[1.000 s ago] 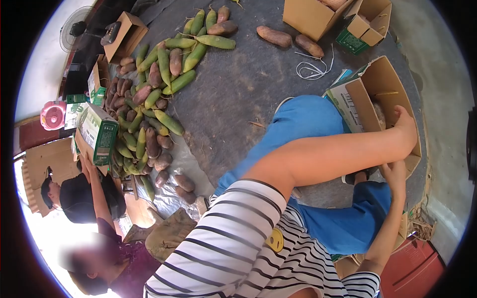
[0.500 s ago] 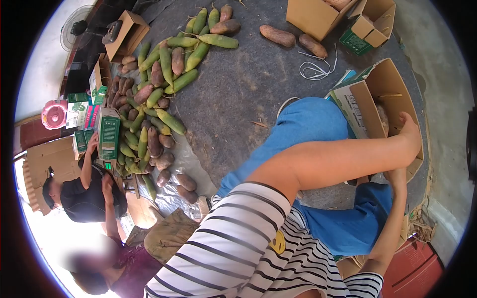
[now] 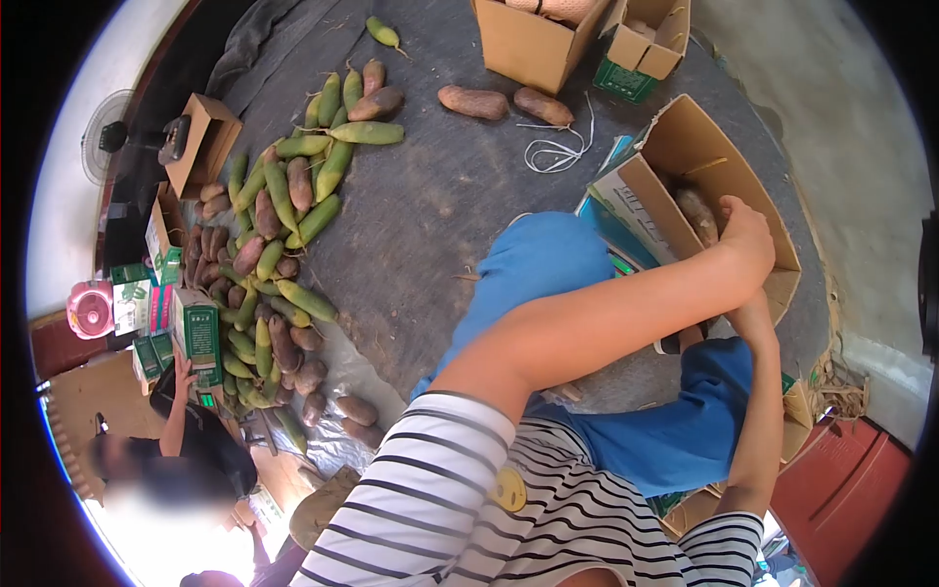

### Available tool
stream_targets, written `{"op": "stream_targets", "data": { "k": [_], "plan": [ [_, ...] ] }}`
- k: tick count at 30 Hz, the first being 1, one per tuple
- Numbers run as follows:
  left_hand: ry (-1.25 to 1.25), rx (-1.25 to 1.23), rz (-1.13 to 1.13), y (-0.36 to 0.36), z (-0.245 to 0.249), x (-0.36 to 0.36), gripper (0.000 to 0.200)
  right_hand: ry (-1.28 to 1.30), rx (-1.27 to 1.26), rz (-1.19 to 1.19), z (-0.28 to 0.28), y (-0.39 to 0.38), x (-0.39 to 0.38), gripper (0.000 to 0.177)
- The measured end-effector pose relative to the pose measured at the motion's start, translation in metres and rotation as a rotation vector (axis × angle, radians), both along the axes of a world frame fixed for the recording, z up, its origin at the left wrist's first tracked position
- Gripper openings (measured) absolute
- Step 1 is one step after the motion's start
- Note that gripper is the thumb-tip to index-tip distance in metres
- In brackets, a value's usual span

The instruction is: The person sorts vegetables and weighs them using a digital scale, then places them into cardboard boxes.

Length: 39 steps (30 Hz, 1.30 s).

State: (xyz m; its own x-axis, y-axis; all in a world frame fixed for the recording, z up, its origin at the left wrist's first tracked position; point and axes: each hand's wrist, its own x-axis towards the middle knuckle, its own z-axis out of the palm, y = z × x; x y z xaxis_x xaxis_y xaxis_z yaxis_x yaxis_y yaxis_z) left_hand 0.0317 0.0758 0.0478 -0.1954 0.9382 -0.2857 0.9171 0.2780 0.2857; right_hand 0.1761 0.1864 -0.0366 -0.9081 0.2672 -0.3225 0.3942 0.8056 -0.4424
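Note:
My left hand reaches across to the near side of an open cardboard box. Its fingertips curl at the lower end of a long brownish vegetable lying inside; whether they grip it cannot be made out. Below the left wrist, my right hand comes up to the box's near edge, its fingers hidden behind the left forearm and wrist. The box rests on its side or tilted, its opening facing me.
Green and brown long vegetables lie piled on the dark ground sheet. Two brown ones and a white cord lie near further boxes. Another person's hand touches a green box. A red panel stands lower right.
The view has shifted, so the pile and boxes appear further left. Both my hands stay at the box, in about the same place on it. The co-worker nearest me has slid mostly out of view.

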Motion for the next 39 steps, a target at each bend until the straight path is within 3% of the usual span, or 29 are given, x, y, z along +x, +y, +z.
{"op": "stream_targets", "data": {
  "k": [2, 5, 11, 17, 24, 27, 34, 39],
  "plan": [
    [0.014, -0.013, -0.006, -0.004, 0.001, 0.000, 0.050, 0.156, 0.022, 0.079, 0.006, -0.007, -0.001, 0.019],
    [-0.002, -0.010, -0.003, -0.006, 0.004, -0.003, 0.054, 0.130, 0.079, 0.104, 0.003, -0.002, 0.001, 0.018],
    [0.025, 0.010, 0.034, -0.007, 0.002, -0.003, 0.042, 0.114, 0.099, 0.153, 0.017, -0.009, -0.004, 0.012],
    [0.017, 0.020, 0.057, -0.001, -0.004, -0.003, 0.040, 0.042, 0.136, 0.135, 0.028, -0.018, -0.004, 0.015],
    [-0.005, 0.031, 0.024, -0.005, 0.005, 0.008, 0.037, 0.147, 0.091, 0.156, 0.016, -0.016, -0.002, 0.023],
    [0.040, 0.167, 0.105, -0.005, -0.002, 0.019, 0.027, 0.071, 0.114, 0.087, 0.019, -0.022, -0.002, 0.028],
    [0.123, 0.116, -0.009, -0.005, -0.009, 0.035, 0.031, -0.034, 0.032, -0.089, 0.030, -0.029, -0.004, 0.026],
    [0.152, 0.101, 0.007, -0.008, -0.004, 0.030, 0.032, -0.061, 0.078, -0.001, 0.031, -0.027, -0.005, 0.024]
  ]
}}
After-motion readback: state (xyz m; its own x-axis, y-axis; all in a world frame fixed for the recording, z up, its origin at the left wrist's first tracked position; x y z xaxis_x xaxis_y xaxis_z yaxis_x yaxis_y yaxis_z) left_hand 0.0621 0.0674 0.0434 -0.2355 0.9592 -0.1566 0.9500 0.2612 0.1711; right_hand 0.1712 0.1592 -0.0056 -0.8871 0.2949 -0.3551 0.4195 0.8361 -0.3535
